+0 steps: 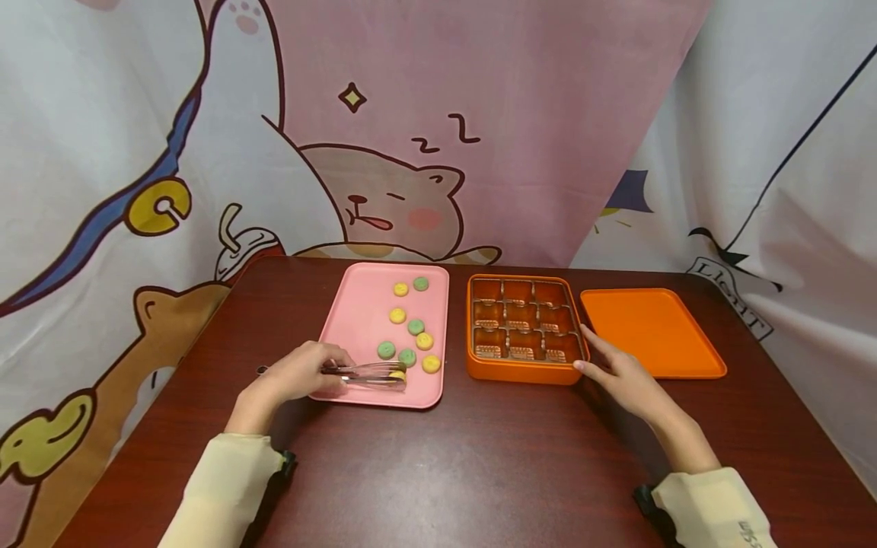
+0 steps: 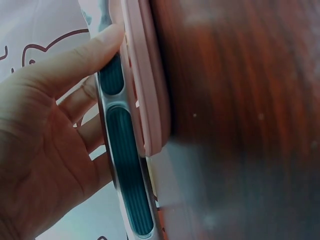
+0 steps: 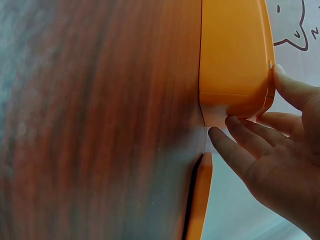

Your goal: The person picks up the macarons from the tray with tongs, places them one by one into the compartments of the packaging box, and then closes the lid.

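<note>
My left hand (image 1: 294,373) holds metal tongs (image 1: 370,380) at the near edge of a pink tray (image 1: 359,312). Teal ridged inserts (image 2: 129,170) run along the tongs' handle in the left wrist view. A small yellow round piece (image 1: 397,376) shows at the tongs' tips; I cannot tell whether they grip it. Several more yellow pieces (image 1: 424,341) and green pieces (image 1: 387,350) lie on the tray. To the right, my right hand (image 1: 626,384) touches the near right corner of an orange box (image 1: 524,371), thumb at its rim, extended fingers against its side.
Clear plastic dividers (image 1: 524,316) split the orange box into a grid of compartments holding nothing. A flat orange lid (image 1: 654,331) lies right of the box. All stand on a dark brown table (image 1: 438,464), backed by a cartoon-printed curtain (image 1: 534,114).
</note>
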`<state>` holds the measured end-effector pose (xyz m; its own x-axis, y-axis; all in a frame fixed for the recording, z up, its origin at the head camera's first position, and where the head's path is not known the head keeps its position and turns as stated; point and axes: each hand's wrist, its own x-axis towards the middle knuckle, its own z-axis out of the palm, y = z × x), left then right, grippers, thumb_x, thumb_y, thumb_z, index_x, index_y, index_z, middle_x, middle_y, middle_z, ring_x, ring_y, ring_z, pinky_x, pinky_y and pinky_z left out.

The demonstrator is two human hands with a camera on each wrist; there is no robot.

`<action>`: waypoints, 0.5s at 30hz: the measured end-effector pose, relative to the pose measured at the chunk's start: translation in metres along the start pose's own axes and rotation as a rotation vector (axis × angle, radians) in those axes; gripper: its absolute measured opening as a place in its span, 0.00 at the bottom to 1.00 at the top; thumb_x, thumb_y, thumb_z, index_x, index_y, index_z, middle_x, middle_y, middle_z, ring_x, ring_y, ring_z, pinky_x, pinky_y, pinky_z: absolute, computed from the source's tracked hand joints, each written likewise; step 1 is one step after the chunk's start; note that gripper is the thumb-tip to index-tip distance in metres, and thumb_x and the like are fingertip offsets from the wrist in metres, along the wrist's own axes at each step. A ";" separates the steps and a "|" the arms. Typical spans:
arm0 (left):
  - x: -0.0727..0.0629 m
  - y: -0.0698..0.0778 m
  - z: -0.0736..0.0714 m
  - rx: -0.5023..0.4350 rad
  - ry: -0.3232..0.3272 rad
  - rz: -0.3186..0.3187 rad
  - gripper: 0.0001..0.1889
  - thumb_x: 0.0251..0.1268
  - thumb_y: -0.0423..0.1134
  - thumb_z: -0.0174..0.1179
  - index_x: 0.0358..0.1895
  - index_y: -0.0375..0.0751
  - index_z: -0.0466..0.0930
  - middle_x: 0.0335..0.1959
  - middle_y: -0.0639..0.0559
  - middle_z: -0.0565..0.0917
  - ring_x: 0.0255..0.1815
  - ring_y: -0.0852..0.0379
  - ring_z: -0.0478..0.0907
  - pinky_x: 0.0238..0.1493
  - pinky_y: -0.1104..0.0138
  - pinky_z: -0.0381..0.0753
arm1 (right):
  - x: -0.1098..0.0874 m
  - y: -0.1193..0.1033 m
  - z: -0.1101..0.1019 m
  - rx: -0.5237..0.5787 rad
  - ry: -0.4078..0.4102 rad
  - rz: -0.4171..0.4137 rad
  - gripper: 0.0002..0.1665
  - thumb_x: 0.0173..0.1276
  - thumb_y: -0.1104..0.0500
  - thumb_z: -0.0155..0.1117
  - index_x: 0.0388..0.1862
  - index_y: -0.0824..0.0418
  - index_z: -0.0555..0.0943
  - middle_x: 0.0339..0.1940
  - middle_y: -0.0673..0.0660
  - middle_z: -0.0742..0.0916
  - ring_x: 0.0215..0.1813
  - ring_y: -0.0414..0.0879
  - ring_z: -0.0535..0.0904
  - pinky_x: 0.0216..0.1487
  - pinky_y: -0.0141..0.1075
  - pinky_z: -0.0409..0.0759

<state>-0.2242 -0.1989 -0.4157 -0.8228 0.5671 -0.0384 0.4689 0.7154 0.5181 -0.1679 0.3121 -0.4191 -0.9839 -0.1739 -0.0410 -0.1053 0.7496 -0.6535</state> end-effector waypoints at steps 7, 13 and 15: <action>0.000 0.000 0.000 0.000 -0.011 -0.011 0.10 0.58 0.31 0.69 0.41 0.48 0.87 0.37 0.57 0.87 0.40 0.59 0.80 0.46 0.59 0.80 | 0.000 0.001 0.000 -0.008 -0.001 0.006 0.46 0.77 0.45 0.54 0.82 0.60 0.46 0.78 0.76 0.58 0.76 0.76 0.54 0.68 0.72 0.56; -0.001 0.000 0.002 -0.008 -0.002 0.005 0.10 0.58 0.31 0.69 0.42 0.47 0.87 0.38 0.56 0.87 0.40 0.59 0.80 0.46 0.59 0.80 | 0.000 0.001 0.000 -0.009 -0.001 0.008 0.45 0.77 0.46 0.55 0.82 0.60 0.46 0.78 0.76 0.57 0.76 0.77 0.54 0.68 0.72 0.56; 0.000 0.000 0.002 -0.009 0.002 0.007 0.10 0.59 0.31 0.69 0.43 0.46 0.87 0.39 0.56 0.87 0.40 0.59 0.80 0.47 0.59 0.80 | -0.001 0.001 0.000 -0.006 -0.001 0.003 0.45 0.77 0.46 0.55 0.82 0.60 0.46 0.78 0.76 0.57 0.75 0.77 0.54 0.67 0.72 0.56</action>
<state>-0.2231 -0.1983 -0.4180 -0.8200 0.5713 -0.0332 0.4719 0.7078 0.5256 -0.1674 0.3129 -0.4199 -0.9841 -0.1720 -0.0436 -0.1030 0.7539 -0.6488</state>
